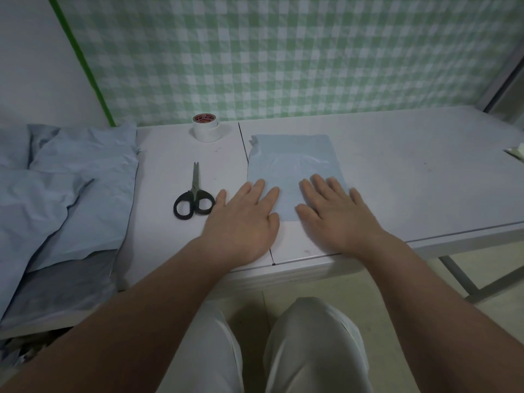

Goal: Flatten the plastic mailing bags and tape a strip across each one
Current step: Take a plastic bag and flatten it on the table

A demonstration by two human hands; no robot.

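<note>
Single pale-blue mailing bag [292, 160] lies flat on the white desk [411, 171], centre of view, its left edge just right of the dark seam that runs front to back across the desk top. The far-left corner of the bag is ragged and slightly lifted. A shinier, wrinkled patch crosses its middle; cannot tell if that is tape. Left hand [243, 219]: fingers straight and spread, holding nothing, palm down; the inner fingertips and thumb lie on the bag's near-left corner, while the palm and outer fingers lie on bare desk. Right hand [331, 214]: likewise flat and spread, gripping nothing, fingers pressed on the near-right part of the bag, heel of the hand past the bag's near edge on the desk. The two hands are side by side and apart, with a strip of bag showing between them. Scissors [194, 199], black handles, blades closed and pointing away, lie left of the left hand, near it but not touching. Tape roll [206, 127], white with a red-printed core, lies flat on its side near the desk's back edge, left of the seam, well beyond the scissors. Heap of crumpled pale-blue bags [71, 180] covers the desk's left end, overlapping one another, with a darker grey one at the near side. Green-and-white checked cloth [283, 52] hangs behind the desk.
</note>
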